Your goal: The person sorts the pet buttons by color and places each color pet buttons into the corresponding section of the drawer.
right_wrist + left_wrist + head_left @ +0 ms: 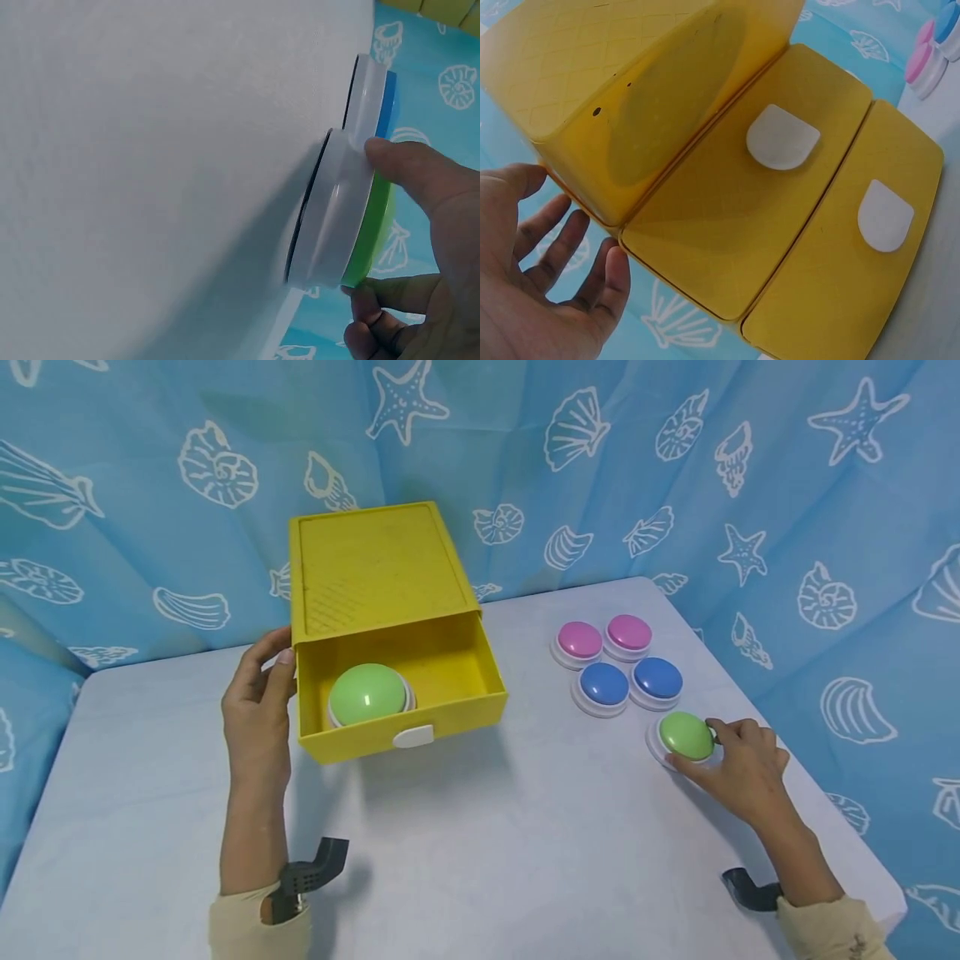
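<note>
My right hand [750, 768] pinches a green-domed push button [686, 737] with a white base, thumb on one side and fingers on the other. The right wrist view shows this button [341, 217] edge-on, close to the table surface. My left hand [258, 710] touches the left side of a yellow drawer cabinet [378, 564], its fingers [555, 255] loosely bent along the edge. The cabinet's top drawer [465, 718] is pulled out, and another green push button [367, 693] lies inside it. Two lower drawers with white tabs [784, 139] are closed in the left wrist view.
Two pink push buttons [580, 641] and two blue push buttons [602, 687] stand grouped behind the right hand on the white table [450, 860]. A blue curtain [495, 443] with white shells hangs behind and around the table.
</note>
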A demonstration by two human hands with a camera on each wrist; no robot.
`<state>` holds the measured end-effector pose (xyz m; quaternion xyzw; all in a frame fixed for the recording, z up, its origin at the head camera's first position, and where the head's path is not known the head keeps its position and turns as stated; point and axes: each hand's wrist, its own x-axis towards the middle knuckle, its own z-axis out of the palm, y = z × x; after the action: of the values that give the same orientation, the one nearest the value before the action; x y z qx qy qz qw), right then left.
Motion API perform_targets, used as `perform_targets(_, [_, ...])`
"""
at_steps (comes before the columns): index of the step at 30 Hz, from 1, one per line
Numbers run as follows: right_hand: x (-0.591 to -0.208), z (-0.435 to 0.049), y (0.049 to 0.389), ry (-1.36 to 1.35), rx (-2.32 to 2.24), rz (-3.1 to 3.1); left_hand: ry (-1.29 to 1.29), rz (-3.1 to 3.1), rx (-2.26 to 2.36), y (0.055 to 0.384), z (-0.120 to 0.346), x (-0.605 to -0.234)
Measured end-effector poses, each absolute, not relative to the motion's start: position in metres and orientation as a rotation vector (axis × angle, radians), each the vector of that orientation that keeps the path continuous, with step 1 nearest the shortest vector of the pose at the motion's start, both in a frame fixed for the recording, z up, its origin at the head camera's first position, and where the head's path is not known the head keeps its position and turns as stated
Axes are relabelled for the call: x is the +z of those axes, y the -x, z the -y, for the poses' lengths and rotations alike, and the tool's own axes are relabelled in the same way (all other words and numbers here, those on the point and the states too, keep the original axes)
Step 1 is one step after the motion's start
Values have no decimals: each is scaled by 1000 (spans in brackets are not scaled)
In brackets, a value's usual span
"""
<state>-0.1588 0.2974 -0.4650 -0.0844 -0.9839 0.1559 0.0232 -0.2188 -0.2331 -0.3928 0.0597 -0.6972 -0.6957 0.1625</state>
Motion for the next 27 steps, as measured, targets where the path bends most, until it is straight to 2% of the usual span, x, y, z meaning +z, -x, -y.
perform_targets(13, [-465, -296, 153, 268, 525, 2966, -166, 1991, -1986, 222, 237, -394])
perform_targets(27, [-431, -275, 153, 197, 621, 2940, -179, 2020, -1966, 223, 238, -395])
